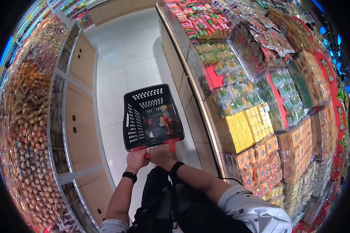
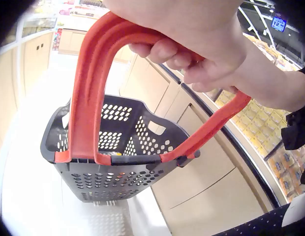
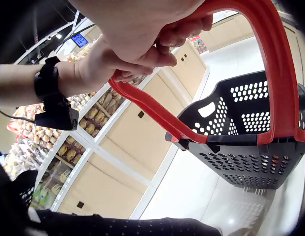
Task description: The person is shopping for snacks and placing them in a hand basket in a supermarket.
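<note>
Between shelves, hands (image 1: 149,155) – red handle (image 2: 93,88), basket (image 1: 151,114)

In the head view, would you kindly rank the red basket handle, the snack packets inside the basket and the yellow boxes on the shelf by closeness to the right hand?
1. Red basket handle: gripped by the right hand.
2. Snack packets: just ahead, inside the black basket.
3. Yellow boxes: farther off, on the right-side shelf.

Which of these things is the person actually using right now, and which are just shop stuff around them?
In use:
- black basket
- its red handle
- left hand and right hand, both gripping the handle
- snack packets inside the basket

Just around:
- yellow packs on the right-hand shelf
- wrapped sweets on the left-hand shelf
- white floor
</note>
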